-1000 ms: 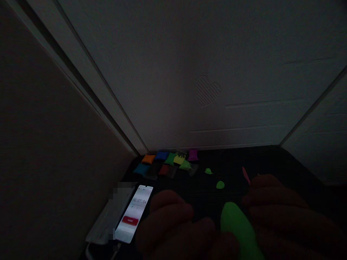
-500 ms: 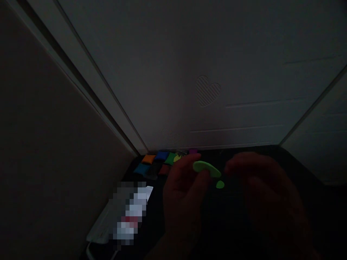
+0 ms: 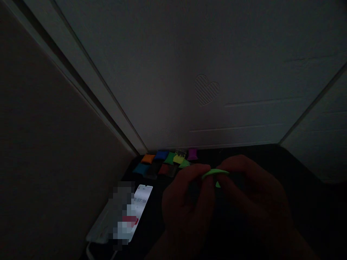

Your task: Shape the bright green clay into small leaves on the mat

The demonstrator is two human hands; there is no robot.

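Note:
A thin, flattened piece of bright green modelling clay [image 3: 215, 171] is held up between both hands, seen nearly edge-on and slightly arched. My left hand [image 3: 189, 196] pinches its left end between thumb and fingers. At the other end, my right hand [image 3: 252, 187] grips it with the thumb below and fingers above. Behind the right thumb, a small green clay bit [image 3: 218, 184] lies on the dark surface, partly covered. The light is dim, so finger detail is hard to see.
Several coloured clay packets, including an orange packet [image 3: 148, 159] and a purple packet [image 3: 192, 154], lie along the back by the white panel [image 3: 162, 90]. At left, a lit phone [image 3: 142, 202] showing a timer lies beside a pale object with a white cable [image 3: 89, 251].
My right hand has moved left and taken hold of the clay's right end. The green piece has turned more level and now hides less of the packets behind.

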